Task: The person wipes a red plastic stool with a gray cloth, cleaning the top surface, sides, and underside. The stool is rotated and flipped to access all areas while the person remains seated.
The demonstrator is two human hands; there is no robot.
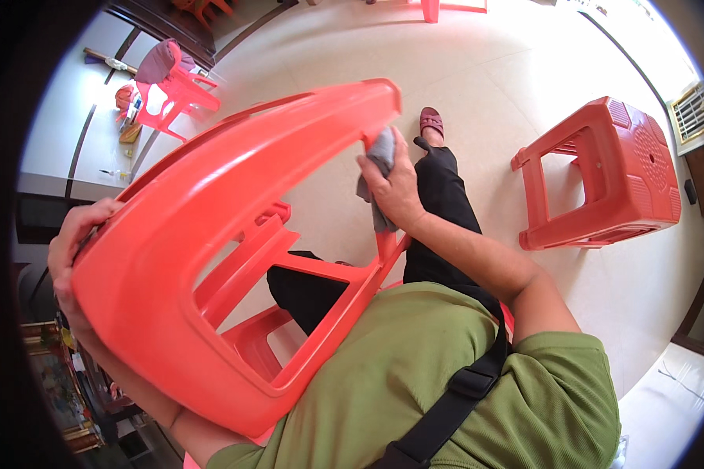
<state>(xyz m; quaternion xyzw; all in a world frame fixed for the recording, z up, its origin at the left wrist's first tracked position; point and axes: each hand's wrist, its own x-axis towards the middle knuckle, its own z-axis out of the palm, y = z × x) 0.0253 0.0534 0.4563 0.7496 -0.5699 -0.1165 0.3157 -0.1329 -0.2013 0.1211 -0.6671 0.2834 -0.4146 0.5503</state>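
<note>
A red plastic stool (141,264) lies tilted across my lap, its legs pointing away from me to the upper right. My left hand (73,243) grips the stool by its edge at the far left, fingers curled over the rim. In my right hand (396,184) is a bunched grey cloth (381,153), pressed against a leg near its foot end. Part of the cloth hangs below my fingers. The stool's openings show a crossbar and my dark trouser leg behind it.
Another red plastic stool (601,176) stands on the tiled floor at the right. A red plastic chair (176,88) with a mauve cloth (157,61) over its back is at the upper left. My right foot in a slipper (432,121) rests ahead. A black strap (446,404) crosses my shirt.
</note>
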